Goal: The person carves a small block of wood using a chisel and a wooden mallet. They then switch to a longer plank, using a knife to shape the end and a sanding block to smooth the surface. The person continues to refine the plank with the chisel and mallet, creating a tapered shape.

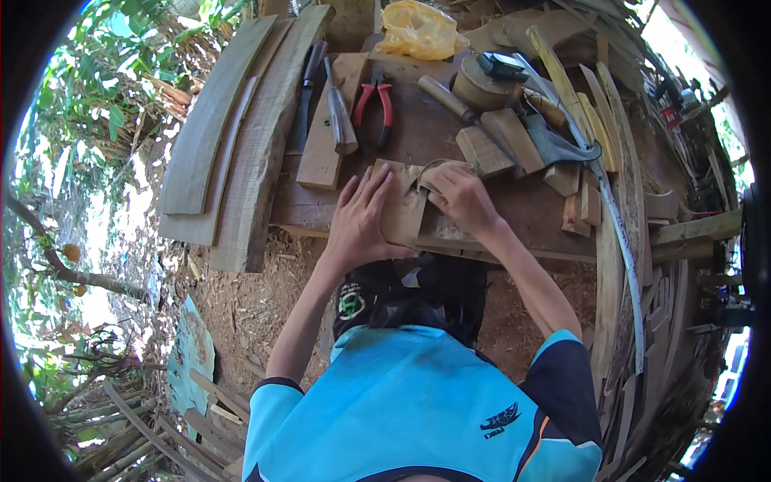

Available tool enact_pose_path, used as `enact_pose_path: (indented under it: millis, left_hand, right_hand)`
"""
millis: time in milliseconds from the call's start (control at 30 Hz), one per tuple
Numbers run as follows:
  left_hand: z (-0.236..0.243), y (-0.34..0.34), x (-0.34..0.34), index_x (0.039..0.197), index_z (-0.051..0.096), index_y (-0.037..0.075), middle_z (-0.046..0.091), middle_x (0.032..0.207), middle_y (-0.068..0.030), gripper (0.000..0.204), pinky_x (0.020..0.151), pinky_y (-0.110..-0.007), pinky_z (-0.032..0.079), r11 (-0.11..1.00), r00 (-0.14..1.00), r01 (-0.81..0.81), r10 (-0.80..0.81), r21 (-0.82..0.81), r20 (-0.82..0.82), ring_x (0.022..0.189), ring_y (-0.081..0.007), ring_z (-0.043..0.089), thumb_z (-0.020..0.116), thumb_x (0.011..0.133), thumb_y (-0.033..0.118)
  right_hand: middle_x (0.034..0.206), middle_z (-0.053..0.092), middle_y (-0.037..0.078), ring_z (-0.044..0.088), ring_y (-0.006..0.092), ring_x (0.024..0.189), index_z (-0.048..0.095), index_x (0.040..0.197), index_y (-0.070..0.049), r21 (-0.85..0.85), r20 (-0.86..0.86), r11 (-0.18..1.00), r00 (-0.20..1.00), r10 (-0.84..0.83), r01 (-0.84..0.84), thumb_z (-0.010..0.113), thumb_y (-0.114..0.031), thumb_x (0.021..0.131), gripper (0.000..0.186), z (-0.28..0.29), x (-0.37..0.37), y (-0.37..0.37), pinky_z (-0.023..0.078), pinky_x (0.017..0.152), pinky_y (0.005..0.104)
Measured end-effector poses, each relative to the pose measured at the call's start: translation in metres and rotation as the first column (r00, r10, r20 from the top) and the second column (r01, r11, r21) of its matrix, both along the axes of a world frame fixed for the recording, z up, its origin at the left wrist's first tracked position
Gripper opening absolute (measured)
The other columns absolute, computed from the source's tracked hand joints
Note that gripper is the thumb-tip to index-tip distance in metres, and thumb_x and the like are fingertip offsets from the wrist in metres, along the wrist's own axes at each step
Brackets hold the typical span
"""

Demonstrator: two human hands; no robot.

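Observation:
A flat, pale wooden block [401, 210] lies at the near edge of the wooden bench. My left hand [361, 213] steadies it, fingers along its left side and thumb across its near end. Bent over the block's upper right part, my right hand [464, 197] pinches a curled brown piece that looks like sandpaper [434, 166], pressed to the wood. My right fingertips are partly hidden. Beyond my left hand are red-handled pliers [374, 108] and a chisel [340, 120] resting on a wooden block [321, 165].
Long boards [269, 136] lie at the bench's left, beside a saw-like blade [307, 96]. A hammer-like tool [450, 100], wood offcuts [484, 153] and a grey curved-headed tool [554, 143] are at right. A yellow plastic bag [418, 30] sits at the back. Shavings cover the ground [257, 321].

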State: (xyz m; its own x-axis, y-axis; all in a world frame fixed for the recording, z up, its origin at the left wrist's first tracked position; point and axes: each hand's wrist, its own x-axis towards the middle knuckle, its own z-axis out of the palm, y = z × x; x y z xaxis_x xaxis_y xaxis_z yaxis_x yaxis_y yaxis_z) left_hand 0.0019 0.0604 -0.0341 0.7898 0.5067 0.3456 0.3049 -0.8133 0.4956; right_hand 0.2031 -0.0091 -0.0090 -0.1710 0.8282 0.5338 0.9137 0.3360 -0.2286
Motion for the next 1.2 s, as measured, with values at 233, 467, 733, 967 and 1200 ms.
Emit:
enact_pose_path:
  millis: [233, 467, 733, 967, 1200]
  left_hand:
    - [-0.002, -0.003, -0.003, 0.134, 0.033, 0.000, 0.035, 0.138, -0.0149, 0.117, 0.108, -0.044, 0.021, 1.000, 1.000, -0.003, 0.003, -0.002, -0.023, 0.128, -0.0326, 0.033, 0.080, 0.041, 0.053]
    - [-0.001, 0.003, -0.001, 0.132, 0.033, -0.003, 0.032, 0.138, -0.0216, 0.112, 0.106, -0.046, 0.022, 0.998, 0.999, 0.040, -0.040, -0.043, -0.003, 0.130, -0.0370, 0.028, 0.076, 0.048, 0.058]
    - [0.022, -0.025, 0.018, 0.131, 0.031, 0.000, 0.035, 0.128, -0.0317, 0.100, 0.099, -0.047, 0.030, 0.897, 0.898, -0.419, 0.386, -0.141, -0.212, 0.123, -0.0423, 0.032, 0.074, 0.059, 0.054]
    - [0.036, 0.013, 0.029, 0.114, 0.048, -0.003, 0.057, 0.108, -0.0185, 0.058, 0.080, -0.033, 0.049, 0.509, 0.955, -0.089, 0.287, -0.856, 0.071, 0.099, -0.0206, 0.057, 0.076, 0.067, 0.017]
    - [0.038, -0.010, 0.022, 0.106, 0.049, 0.000, 0.057, 0.097, -0.0092, 0.031, 0.078, -0.027, 0.043, 0.976, 0.781, 0.040, 0.103, -0.214, 0.616, 0.086, -0.0138, 0.053, 0.061, 0.077, -0.002]
  right_hand:
    - [0.082, 0.060, 0.010, 0.059, 0.0282, 0.080, 0.058, 0.086, -0.007, -0.004, -0.033, 0.981, 0.980, 0.195, -0.195, 0.059, -0.012, 0.069, 0.018, -0.014, -0.017, -0.013, 0.047, 0.075, 0.0376]
    - [0.088, 0.062, 0.011, 0.059, 0.0283, 0.087, 0.059, 0.092, -0.006, -0.155, -0.225, 0.977, 0.969, 0.107, -0.144, 0.062, -0.009, 0.069, 0.023, -0.007, -0.015, -0.015, 0.046, 0.080, 0.0383]
    - [0.097, 0.058, 0.009, 0.054, 0.0260, 0.096, 0.057, 0.099, -0.007, -0.042, 0.118, 0.930, 0.926, -0.359, 0.366, 0.063, -0.012, 0.070, 0.030, -0.003, 0.034, -0.092, 0.038, 0.088, 0.0377]
    - [0.109, 0.053, 0.012, 0.050, 0.0288, 0.105, 0.057, 0.107, -0.008, -0.012, -0.023, 0.937, 0.936, -0.350, 0.350, 0.060, -0.028, 0.076, 0.037, -0.003, 0.038, -0.106, 0.034, 0.093, 0.0389]
    - [0.114, 0.051, 0.013, 0.047, 0.0291, 0.109, 0.058, 0.110, -0.009, 0.309, -0.044, 0.721, 0.766, -0.641, 0.621, 0.057, -0.019, 0.081, 0.030, 0.033, 0.116, -0.079, 0.034, 0.094, 0.0399]
